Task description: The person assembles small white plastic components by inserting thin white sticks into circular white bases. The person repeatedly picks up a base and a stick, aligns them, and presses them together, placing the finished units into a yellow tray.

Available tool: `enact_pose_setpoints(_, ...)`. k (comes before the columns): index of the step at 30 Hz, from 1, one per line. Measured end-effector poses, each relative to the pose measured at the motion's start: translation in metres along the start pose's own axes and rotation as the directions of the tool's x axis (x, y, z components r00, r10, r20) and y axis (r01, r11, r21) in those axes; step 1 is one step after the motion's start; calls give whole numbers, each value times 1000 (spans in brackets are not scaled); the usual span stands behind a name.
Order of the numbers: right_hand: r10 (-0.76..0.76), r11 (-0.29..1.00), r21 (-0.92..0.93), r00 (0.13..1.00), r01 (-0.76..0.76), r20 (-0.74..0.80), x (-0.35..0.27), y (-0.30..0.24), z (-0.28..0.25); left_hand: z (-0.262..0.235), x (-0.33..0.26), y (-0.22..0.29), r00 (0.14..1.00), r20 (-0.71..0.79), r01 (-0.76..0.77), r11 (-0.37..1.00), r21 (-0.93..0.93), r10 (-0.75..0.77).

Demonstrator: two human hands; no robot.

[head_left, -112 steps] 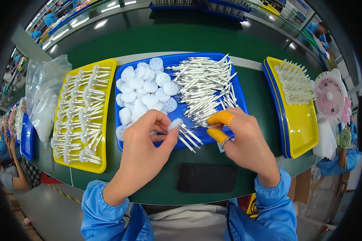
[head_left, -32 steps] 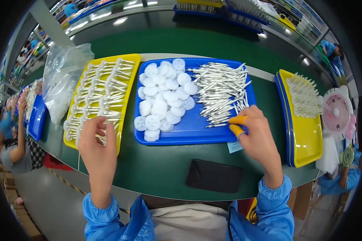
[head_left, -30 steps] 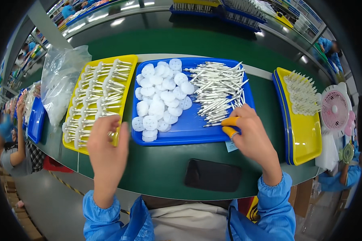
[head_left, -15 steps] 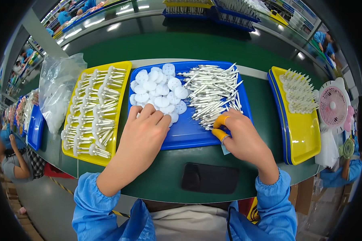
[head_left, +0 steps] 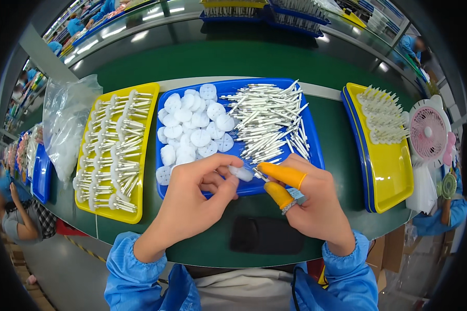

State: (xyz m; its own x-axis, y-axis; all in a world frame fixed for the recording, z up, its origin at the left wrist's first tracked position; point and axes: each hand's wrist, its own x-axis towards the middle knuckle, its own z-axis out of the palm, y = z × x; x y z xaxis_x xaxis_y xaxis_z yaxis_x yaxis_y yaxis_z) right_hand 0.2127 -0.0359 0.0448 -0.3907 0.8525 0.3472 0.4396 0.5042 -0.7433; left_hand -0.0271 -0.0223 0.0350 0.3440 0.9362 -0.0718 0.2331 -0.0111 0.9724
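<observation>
My left hand (head_left: 202, 189) pinches a translucent white plastic disc (head_left: 241, 173) between thumb and forefinger, tilted toward the right. Facing it, my right hand (head_left: 308, 199) wears orange finger cots on thumb and forefinger and grips a thin white rod with a metallic end (head_left: 261, 174). Rod and disc are very close; whether they touch I cannot tell. Both hands are above the front edge of a blue tray (head_left: 318, 160). In that tray lie a pile of white discs with small holes (head_left: 192, 116) on the left and a heap of white rods (head_left: 267, 116) on the right.
Left of the blue tray, a yellow tray (head_left: 151, 103) holds discs bristling with rods, beside a clear plastic bag (head_left: 67, 124). Stacked trays with a yellow one on top (head_left: 392, 179) and a pink fan (head_left: 429, 132) stand right. A black phone (head_left: 266, 236) lies in front.
Both hands have left the piles and come together at the tray's front edge. A disc is now in my left hand and a rod in my right. The view has shifted slightly.
</observation>
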Motion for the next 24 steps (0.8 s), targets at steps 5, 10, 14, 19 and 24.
enact_pose_setpoints(5, 49, 999, 21, 998, -50, 44, -4, 2, 5, 15, 1, -12, 999, -25, 23, 946, -323, -32)
enact_pose_setpoints(10, 22, 999, -49, 998, -19, 51, -7, 6, 9, 16, 1, -15, 998, 14, 60, 939, -338, -59)
enact_pose_setpoints(14, -32, 994, -99, 999, 36, 43, -8, 9, 13, 16, 2, -13, 993, 28, 118, 941, -317, -116)
enact_pose_setpoints(19, -71, 994, -80, 997, 72, 18, -10, 10, 14, 8, 4, -11, 987, -34, 138, 938, -318, -156)
enact_pose_setpoints(24, -63, 998, -5, 998, 63, 3, -9, 7, 16, 15, 2, -17, 988, -119, -108, 988, -112, 94)
